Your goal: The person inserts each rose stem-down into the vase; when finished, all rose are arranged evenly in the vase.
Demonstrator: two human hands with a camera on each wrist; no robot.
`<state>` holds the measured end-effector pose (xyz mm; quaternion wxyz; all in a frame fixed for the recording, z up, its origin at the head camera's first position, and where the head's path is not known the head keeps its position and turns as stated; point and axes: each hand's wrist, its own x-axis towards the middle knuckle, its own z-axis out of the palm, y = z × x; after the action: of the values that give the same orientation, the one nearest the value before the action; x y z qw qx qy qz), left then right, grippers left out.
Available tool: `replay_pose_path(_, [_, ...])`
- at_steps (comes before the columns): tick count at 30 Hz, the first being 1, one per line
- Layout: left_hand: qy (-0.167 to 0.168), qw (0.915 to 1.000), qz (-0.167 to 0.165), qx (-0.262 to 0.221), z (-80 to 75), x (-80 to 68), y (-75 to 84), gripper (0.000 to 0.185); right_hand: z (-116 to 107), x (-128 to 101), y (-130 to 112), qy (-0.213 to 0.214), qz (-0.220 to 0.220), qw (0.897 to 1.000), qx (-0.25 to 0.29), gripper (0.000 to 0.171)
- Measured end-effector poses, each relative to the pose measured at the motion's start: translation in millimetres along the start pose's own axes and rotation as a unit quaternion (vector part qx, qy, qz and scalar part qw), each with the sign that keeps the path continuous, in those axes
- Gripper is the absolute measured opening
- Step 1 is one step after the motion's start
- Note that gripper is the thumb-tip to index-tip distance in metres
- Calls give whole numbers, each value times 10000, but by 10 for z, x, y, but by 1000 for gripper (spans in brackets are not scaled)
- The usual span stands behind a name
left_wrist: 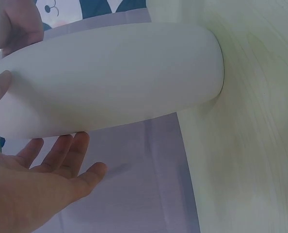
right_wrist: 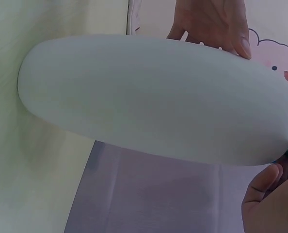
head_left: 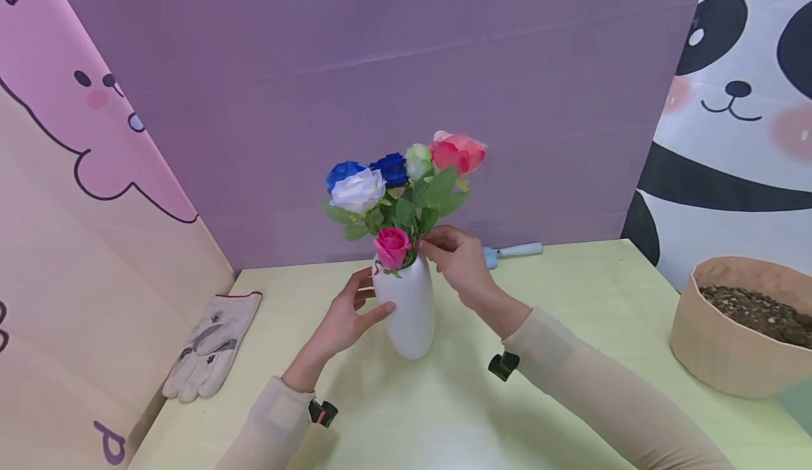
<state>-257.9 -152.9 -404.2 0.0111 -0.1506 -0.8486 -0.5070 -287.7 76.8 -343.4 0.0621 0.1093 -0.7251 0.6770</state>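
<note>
A white vase (head_left: 409, 315) stands upright on the table and holds several artificial flowers. Among them are a pink rose (head_left: 392, 246) low at the front, a white flower (head_left: 358, 189), blue flowers (head_left: 390, 168) and a coral-pink flower (head_left: 458, 153). My left hand (head_left: 347, 315) grips the vase from the left, thumb in front and fingers round the side; the left wrist view shows those fingers (left_wrist: 61, 153) against its wall. At the vase's mouth, my right hand (head_left: 462, 262) pinches a flower stem between thumb and finger. Leaves and the rim partly hide that stem.
A pair of grey-white work gloves (head_left: 212, 347) lies at the table's left edge. Behind the right hand lies a light blue hand tool (head_left: 517, 250). A tan fabric pot (head_left: 729, 343) with dark soil stands at the right. A purple backdrop (head_left: 355, 89) rises behind the table.
</note>
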Motion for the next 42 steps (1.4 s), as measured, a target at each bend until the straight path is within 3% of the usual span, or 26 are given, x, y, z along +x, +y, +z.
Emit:
replay_pose_path(10, [4,9999,52,-91,-6,5,-10,74,10,-14,39,-53,-25,9994,-336,21])
replay_pose_path(26, [-52,9999,26,-148,-18,6,-11,75,-52,-91,43,-506,226,9984,-66,23])
replay_pose_path(42, [-8,9998,203,7,-77,0,-43,64,-336,-145,157,-928,317,9940,-491,32])
